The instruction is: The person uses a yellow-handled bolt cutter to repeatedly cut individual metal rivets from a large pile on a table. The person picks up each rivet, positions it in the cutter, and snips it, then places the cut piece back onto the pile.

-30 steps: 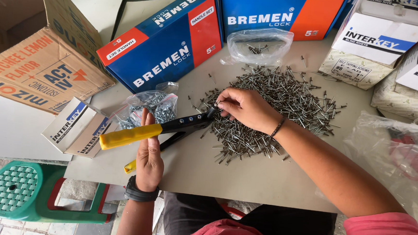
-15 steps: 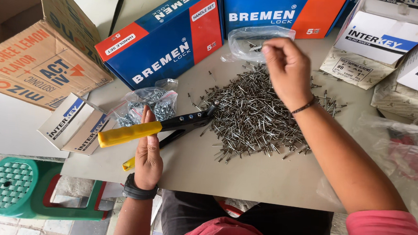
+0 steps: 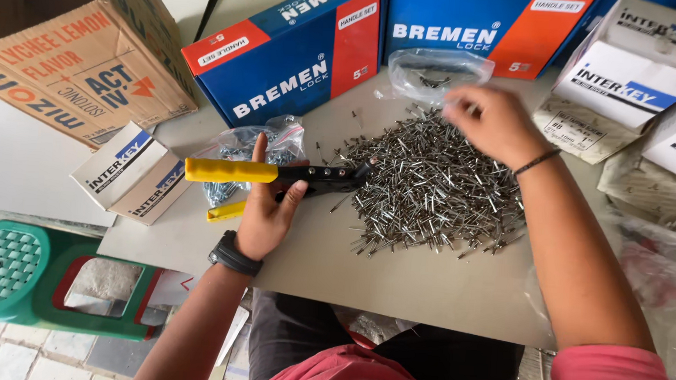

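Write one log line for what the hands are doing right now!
left hand: holds rivet tool | right hand: blurred, above rivet pile | surface: grey board

One rivet tool (image 3: pixel 276 174), one heap of loose rivets (image 3: pixel 432 184), too many to count. Two blue-and-orange boxes (image 3: pixel 291 54), three small white cartons (image 3: pixel 132 171), two clear bags (image 3: pixel 431 72), one green stool (image 3: pixel 5 267).

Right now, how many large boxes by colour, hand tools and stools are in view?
blue boxes with a red or orange end: 2
brown cardboard box: 1
yellow-handled riveter, held in the left hand: 1
green stool: 1
Total: 5
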